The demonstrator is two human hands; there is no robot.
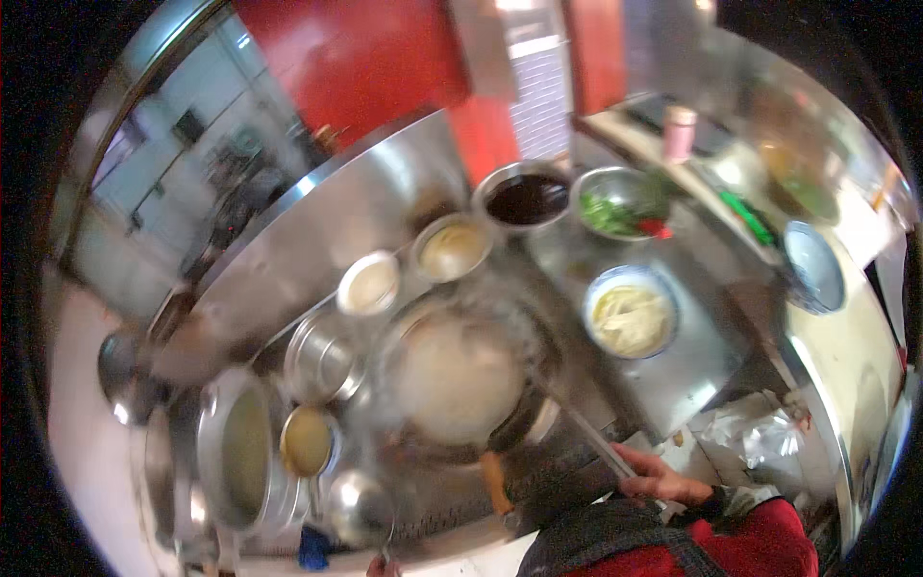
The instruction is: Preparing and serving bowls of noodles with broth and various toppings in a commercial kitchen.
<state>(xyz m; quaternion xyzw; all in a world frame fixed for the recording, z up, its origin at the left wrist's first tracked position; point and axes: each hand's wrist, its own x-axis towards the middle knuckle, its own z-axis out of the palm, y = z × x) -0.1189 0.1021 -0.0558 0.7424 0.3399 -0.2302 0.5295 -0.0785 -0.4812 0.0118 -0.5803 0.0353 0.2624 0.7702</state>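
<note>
My right hand (pixel 660 477) grips the long metal handle (pixel 595 436) of a utensil that reaches into a steaming wok (pixel 542 420); its far end is lost in steam and blur. Pale, cloudy liquid (pixel 461 382) fills the wok, whose wooden handle (pixel 496 482) points toward me. Only a few fingers of my left hand (pixel 382 567) show at the bottom edge, closed around the thin handle of a round, shiny metal utensil (pixel 360 507). That utensil is held beside the wok, at its near left. Right of the wok, a blue-rimmed bowl (pixel 675 311) holds pale noodles or similar food (pixel 632 322).
Behind the wok stand a pot of dark liquid (pixel 530 198), a bowl of chopped greens (pixel 613 209) and two smaller bowls. Metal pots (pixel 324 360) and a large pan (pixel 209 440) crowd the left. At right, a bowl (pixel 815 267) and a pink container (pixel 679 133) stand on a counter.
</note>
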